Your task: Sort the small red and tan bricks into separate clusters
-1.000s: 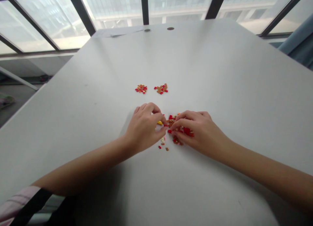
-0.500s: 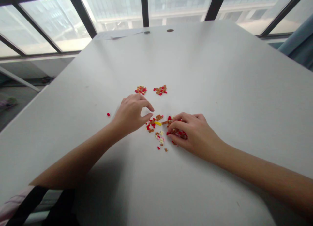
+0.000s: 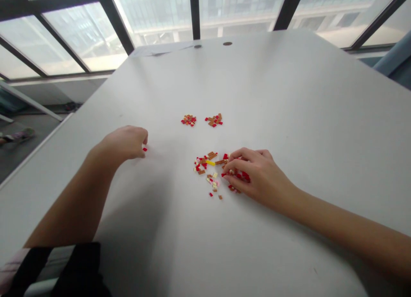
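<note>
Far to the left, my left hand (image 3: 123,144) is at a lone small red building brick (image 3: 145,149). Its thumb and forefinger are apart on either side of this brick; a firm grip does not show. My right hand (image 3: 258,173) rests over the right part of a loose heap of small bricks, thumb and forefinger pinching a red brick (image 3: 223,175). Bricks under its palm are partly hidden. Beside its fingertips lie brown bricks (image 3: 212,155), a yellow brick (image 3: 210,163) and several cream pieces (image 3: 215,175).
Two small brick piles lie farther back on the white table (image 3: 276,96): a mixed red and orange pile (image 3: 189,120) and a brown and red pile (image 3: 214,120). Windows (image 3: 154,19) stand beyond the far edge.
My left hand has moved left from above the heap to the lone red brick. My right hand stays at the heap. The view has shifted slightly.
</note>
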Tool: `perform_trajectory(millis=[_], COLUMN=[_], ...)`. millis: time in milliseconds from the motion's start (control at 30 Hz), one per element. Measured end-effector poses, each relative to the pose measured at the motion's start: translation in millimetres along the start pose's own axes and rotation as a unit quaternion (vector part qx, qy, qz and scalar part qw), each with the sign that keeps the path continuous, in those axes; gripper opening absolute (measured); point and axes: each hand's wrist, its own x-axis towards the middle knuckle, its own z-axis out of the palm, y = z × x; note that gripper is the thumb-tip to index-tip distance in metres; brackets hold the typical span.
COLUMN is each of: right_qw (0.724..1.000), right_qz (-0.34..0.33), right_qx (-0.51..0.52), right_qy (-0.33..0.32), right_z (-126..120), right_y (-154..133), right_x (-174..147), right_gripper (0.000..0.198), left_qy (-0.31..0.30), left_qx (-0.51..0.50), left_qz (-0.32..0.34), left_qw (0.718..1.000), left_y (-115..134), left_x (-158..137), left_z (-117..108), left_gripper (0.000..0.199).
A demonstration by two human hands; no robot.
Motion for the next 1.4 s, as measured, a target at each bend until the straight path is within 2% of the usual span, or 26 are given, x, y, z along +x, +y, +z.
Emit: perform_trajectory(millis=[200,333,433,533,667,733,800,867,1033,1233,1400], right_qw=[1.000,1.000,1.000,1.000,1.000,1.000,0.999,0.999,0.999,0.999,0.997], right_qz=[-0.002,-0.002,-0.003,0.001,0.008,0.010,0.011,0.012,0.012,0.000,0.017], right_qx=[-0.001,0.001,0.011,0.016,0.014,0.015,0.016,0.015,0.016,-0.003,-0.047], right_qy=[-0.004,0.005,0.018,0.017,0.019,0.022,0.026,0.027,0.027,0.046,0.063], right_z=[0,0,0,-2,-5,-4,-3,-2,-1,-3,-10], right_y=[1,0,0,2,5,4,3,3,4,14,31], right_x=[-2,-2,-1,0,3,4,4,5,6,10,37], right_gripper=[0.006,0.006,0.006,0.006,0.005,0.005,0.006,0.006,0.007,0.006,0.004], left_qy=[-0.035,-0.012,0.009,0.045,0.120,0.191,0.232,0.242,0.219,0.213,0.238], left_qx=[-0.010,0.002,0.007,-0.004,-0.069,-0.032,0.011,0.041,0.050,0.061,0.053], left_qz=[0.020,0.037,0.042,0.024,0.051,0.056,0.082,0.085,0.100,0.133,0.132], left_qw=[0.999,0.999,0.999,0.999,0.989,0.979,0.969,0.966,0.969,0.966,0.961], left_y=[6,22,44,75,117,132,142,147,150,149,144], left_x=[6,3,0,-2,5,14,26,40,61,59,58], left_z=[0,-2,-8,-14,-16,-14,-11,-8,-3,8,15], left_gripper=[0.010,0.011,0.010,0.011,0.005,0.007,0.015,0.022,0.028,0.033,0.038])
